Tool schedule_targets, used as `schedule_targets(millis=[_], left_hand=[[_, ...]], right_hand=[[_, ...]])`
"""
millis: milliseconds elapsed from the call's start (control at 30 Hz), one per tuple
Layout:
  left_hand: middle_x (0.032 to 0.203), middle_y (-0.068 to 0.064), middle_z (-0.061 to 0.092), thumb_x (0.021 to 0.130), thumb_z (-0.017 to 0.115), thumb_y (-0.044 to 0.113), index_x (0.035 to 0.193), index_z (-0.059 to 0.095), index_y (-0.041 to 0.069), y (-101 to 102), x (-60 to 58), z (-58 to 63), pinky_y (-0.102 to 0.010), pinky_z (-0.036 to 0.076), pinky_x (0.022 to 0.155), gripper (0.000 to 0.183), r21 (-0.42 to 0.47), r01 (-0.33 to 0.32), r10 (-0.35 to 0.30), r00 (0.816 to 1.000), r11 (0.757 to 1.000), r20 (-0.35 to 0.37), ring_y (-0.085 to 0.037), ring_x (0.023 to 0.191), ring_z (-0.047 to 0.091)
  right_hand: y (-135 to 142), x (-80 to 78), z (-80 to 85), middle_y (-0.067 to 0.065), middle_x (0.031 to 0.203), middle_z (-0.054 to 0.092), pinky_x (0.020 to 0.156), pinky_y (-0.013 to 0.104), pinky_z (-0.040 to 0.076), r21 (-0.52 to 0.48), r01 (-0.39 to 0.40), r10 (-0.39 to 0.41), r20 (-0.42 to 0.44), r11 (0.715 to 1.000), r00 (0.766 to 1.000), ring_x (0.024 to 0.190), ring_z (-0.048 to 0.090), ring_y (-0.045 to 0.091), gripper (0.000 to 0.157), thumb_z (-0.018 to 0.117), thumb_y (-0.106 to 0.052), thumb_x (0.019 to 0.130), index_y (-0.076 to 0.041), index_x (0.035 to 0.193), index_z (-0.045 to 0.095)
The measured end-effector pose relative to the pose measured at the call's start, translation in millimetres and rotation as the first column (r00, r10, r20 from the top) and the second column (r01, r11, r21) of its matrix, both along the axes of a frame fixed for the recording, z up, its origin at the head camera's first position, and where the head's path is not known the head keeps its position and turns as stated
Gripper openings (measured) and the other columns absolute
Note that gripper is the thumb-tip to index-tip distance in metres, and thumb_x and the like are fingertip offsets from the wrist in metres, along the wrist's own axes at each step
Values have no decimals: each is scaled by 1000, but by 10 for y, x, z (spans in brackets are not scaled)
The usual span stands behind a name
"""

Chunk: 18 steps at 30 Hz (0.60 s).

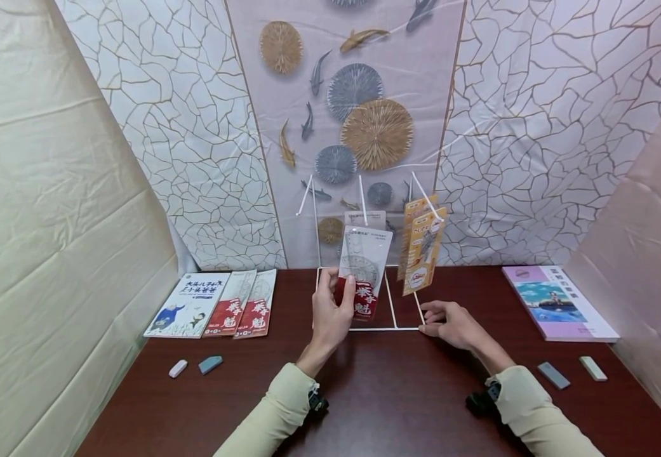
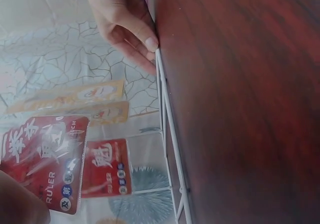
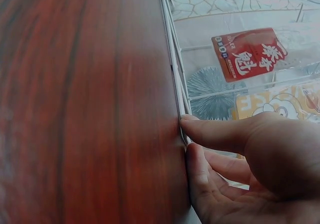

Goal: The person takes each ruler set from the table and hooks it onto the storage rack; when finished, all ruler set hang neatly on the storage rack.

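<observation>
My left hand (image 1: 332, 311) pinches a red-and-white ruler pack (image 1: 370, 257), thumb in front and fingers behind. The pack stands upright, its top edge close to the tip of the middle hook of a white wire display rack (image 1: 373, 329). Behind it hangs a similar pack (image 1: 366, 219), whose red lower part (image 2: 107, 166) shows in the left wrist view. Two orange-yellow packs (image 1: 426, 247) hang from the right hook. At the rack's front right base corner, my right hand (image 1: 450, 324) pinches the wire between thumb and fingers, low on the table.
On the left lie a white booklet (image 1: 187, 304) and two more ruler packs (image 1: 257, 304), with two small erasers (image 1: 211, 364) in front. A book (image 1: 559, 303) lies at right, near two more erasers (image 1: 554, 375). A patterned cloth (image 1: 353, 38) hangs behind the rack.
</observation>
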<state>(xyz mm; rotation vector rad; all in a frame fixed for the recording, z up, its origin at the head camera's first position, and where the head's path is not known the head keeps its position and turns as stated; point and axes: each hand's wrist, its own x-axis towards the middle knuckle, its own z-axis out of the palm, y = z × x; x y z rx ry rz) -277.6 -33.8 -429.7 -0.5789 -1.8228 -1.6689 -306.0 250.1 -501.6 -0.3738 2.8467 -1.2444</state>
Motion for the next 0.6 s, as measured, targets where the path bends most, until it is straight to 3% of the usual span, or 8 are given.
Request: schedule_targets(millis=[267, 600], left_hand=[[104, -13, 74, 101, 57, 8, 115, 55, -1, 18, -22, -50, -45, 58, 67, 17, 5, 14, -14, 1000, 1000, 22, -27, 84, 70], [104, -15, 74, 101, 58, 7, 116, 55, -2, 9, -39, -75, -26, 56, 69, 18, 4, 6, -6, 1000, 1000, 4, -26, 87, 70]], right_hand=[[2, 11, 17, 14, 106, 71, 79, 26, 52, -10, -9, 9, -11, 1000, 1000, 98, 69, 23, 49, 80, -19, 86, 0, 128, 64], [18, 1, 1, 13, 106, 71, 80, 24, 52, -4, -9, 9, -12, 1000, 1000, 97, 69, 22, 49, 80, -18, 86, 0, 129, 64]])
